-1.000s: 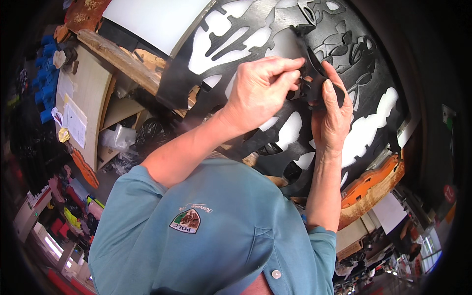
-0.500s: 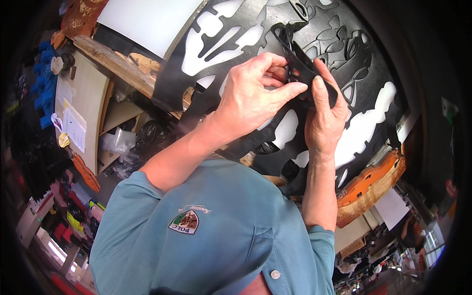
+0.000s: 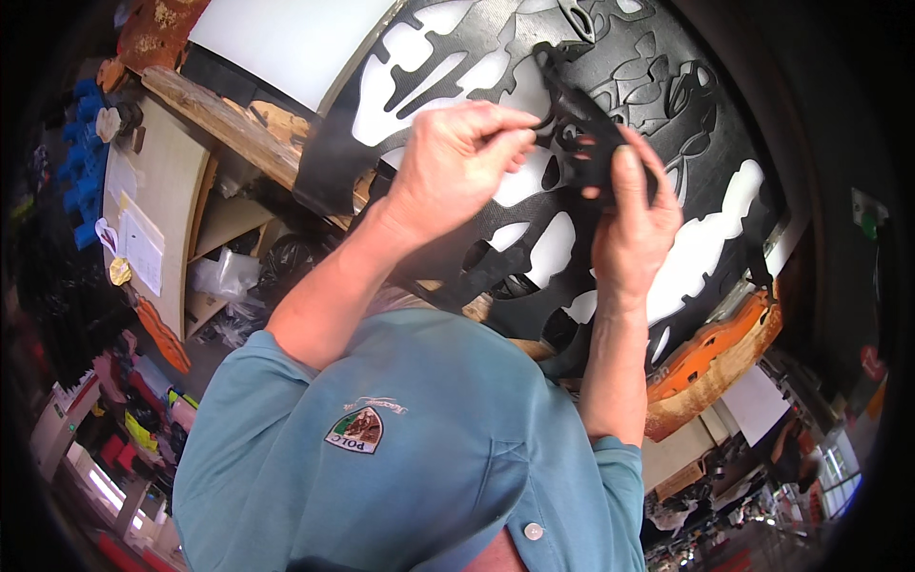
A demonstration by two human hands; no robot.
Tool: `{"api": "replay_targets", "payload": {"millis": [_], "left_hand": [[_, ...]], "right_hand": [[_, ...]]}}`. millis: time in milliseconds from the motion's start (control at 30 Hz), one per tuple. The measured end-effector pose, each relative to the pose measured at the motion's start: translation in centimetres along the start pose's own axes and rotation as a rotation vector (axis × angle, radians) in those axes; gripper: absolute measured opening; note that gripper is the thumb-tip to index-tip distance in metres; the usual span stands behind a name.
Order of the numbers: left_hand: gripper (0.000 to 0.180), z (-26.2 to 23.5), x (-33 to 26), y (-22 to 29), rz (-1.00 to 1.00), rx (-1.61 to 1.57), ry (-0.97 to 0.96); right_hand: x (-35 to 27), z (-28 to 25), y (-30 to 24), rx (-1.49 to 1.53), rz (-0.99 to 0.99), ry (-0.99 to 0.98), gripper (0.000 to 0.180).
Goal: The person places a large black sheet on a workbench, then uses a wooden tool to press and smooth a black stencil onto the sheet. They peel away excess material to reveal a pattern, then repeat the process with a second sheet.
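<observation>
My right hand [image 3: 634,229] grips a flexible black cut-out piece [image 3: 588,129], thumb in front and fingers behind. The piece has holes and thin strips, looks like leather or rubber, and is slightly blurred. At its left edge my left hand [image 3: 448,162] pinches a thin dark strip of it between thumb and forefinger; the exact hold is partly hidden. Both hands are raised over a large black sheet [image 3: 329,176] full of shaped openings. White surface [image 3: 691,257] shows through those openings. Loose black cut-outs [image 3: 648,71] lie on the sheet's far right part.
Beyond the sheet at the far left lies a white panel [image 3: 286,48], beside a rough wooden board [image 3: 224,129]. Clear plastic bags [image 3: 229,276] fill a shelf on the left. Orange-edged wooden forms [image 3: 715,357] stand at the right. Blue interlocking pieces [image 3: 84,162] hang at the far left.
My left hand has drawn back to the left, its spread fingers closing into a pinch. The black piece has turned in my right hand, showing more of its holed face.
</observation>
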State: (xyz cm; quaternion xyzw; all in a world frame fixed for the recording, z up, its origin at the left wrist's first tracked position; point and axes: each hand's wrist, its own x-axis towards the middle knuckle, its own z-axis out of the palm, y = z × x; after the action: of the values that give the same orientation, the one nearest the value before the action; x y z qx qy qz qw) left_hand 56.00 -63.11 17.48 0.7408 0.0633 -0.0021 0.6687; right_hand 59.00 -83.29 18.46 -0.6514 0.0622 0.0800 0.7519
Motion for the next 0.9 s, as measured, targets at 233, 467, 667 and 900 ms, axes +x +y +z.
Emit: {"api": "replay_targets", "payload": {"millis": [233,467,667,900], "left_hand": [[0.020,-5.2,2.0,-0.9,-0.109,0.035,0.276],[0.021,-6.8,2.3,-1.1,0.001,0.125,0.267],[0.029,-6.0,2.7,-0.5,-0.187,0.106,0.266],[0.045,-2.2,-2.9,2.4,0.044,0.299,0.257]], "right_hand": [[6.2,-17.5,-4.5,0.432,-0.142,0.270,0.029],[6.8,-35.4,-11.2,0.534,-0.330,0.755,0.027],[2.7,-28.9,-11.3,-0.119,-0.576,0.712,0.036],[-1.5,-9.6,-0.5,-0.972,-0.568,0.042,0.055]]}}
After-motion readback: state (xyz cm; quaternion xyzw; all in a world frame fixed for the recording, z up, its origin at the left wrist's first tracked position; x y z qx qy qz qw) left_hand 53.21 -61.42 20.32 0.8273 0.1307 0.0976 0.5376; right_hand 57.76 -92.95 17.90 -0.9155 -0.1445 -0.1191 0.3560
